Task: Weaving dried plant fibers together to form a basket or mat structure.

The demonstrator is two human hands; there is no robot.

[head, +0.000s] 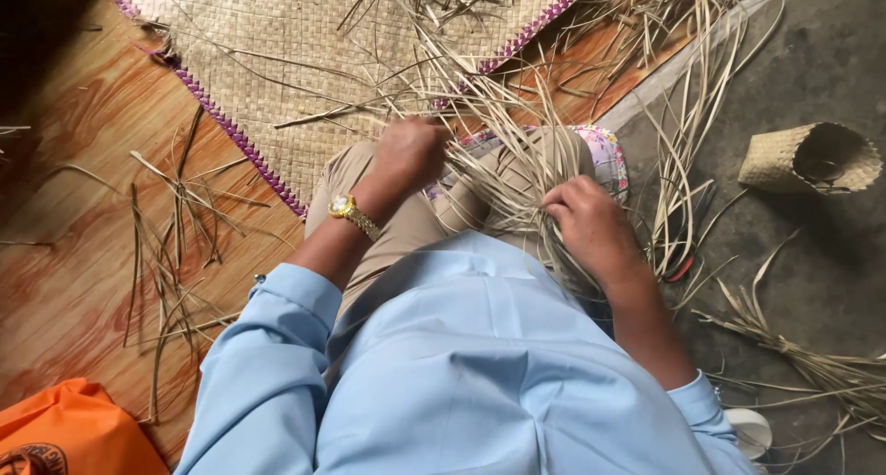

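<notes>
Both hands, left (409, 154) and right (591, 224), curl closed on dried leaf strips (503, 156).

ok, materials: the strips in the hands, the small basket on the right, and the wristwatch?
Strips: dried plant leaf, likely palm or pandan; pale straw colour, flat, matte, fraying ends. Both the left hand and right hand grip them. Small basket: same leaf, plaited; checker weave visible, dull finish. Wristwatch: looks like gold-toned metal; shiny links and case, though plating or solid cannot be told.
</notes>
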